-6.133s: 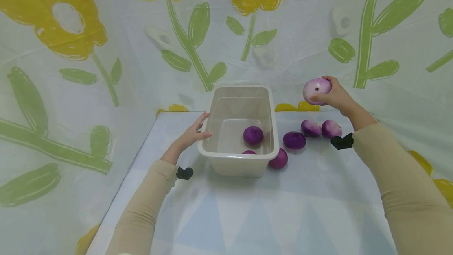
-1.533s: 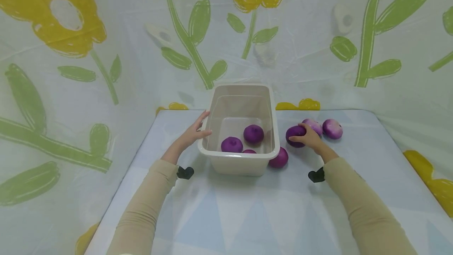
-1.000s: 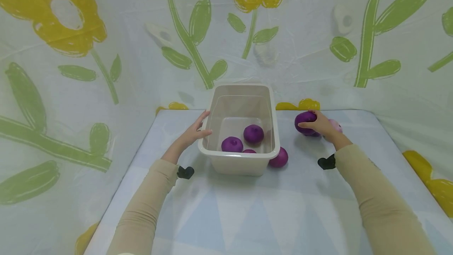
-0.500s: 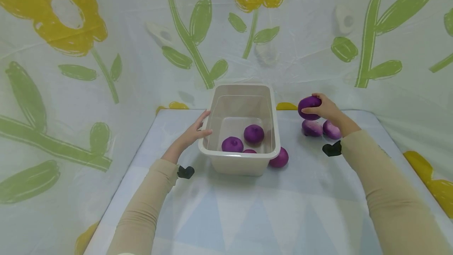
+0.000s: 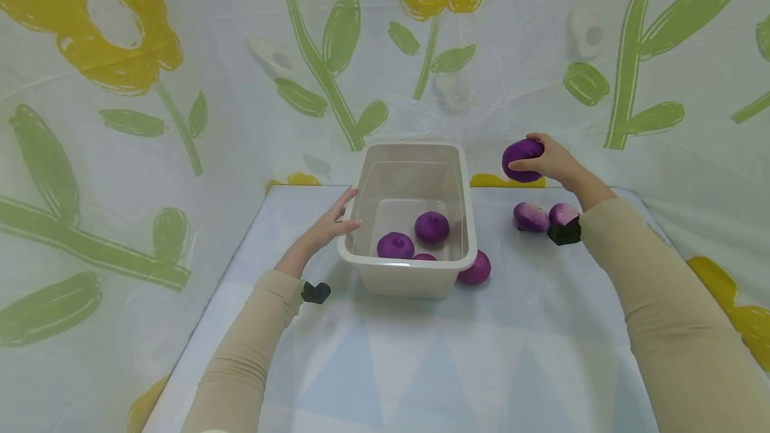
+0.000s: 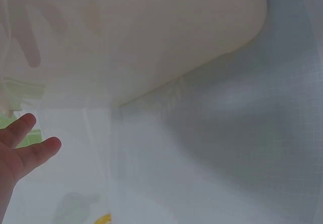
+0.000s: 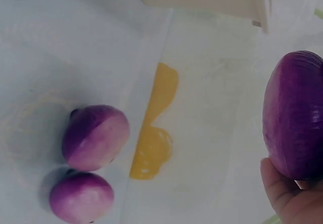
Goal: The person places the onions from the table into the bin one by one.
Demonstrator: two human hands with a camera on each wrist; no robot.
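Three purple onions lie inside the white tub (image 5: 463,219) near the middle of the surface (image 5: 421,366): one at the left (image 5: 395,245), one behind it to the right (image 5: 431,227), and a third (image 5: 424,257) mostly hidden behind the near rim. The right hand (image 5: 550,162) holds a dark purple onion (image 5: 521,160) in the air, to the right of the tub and above the far edge of the surface, its fingers and thumb curled round it; the right wrist view shows that onion (image 7: 294,115) resting against the palm. Below that hand two paler, purple-and-white onions (image 5: 531,216) (image 5: 562,214) sit side by side on the surface, just beside each other. Another onion (image 5: 475,269) lies on the surface against the tub's near right corner. The left hand (image 5: 327,226) rests against the tub's left wall with its fingers straight, so this grip is slack and clasps nothing. A cloth printed with yellow flowers (image 5: 120,45) hangs behind and around the surface.
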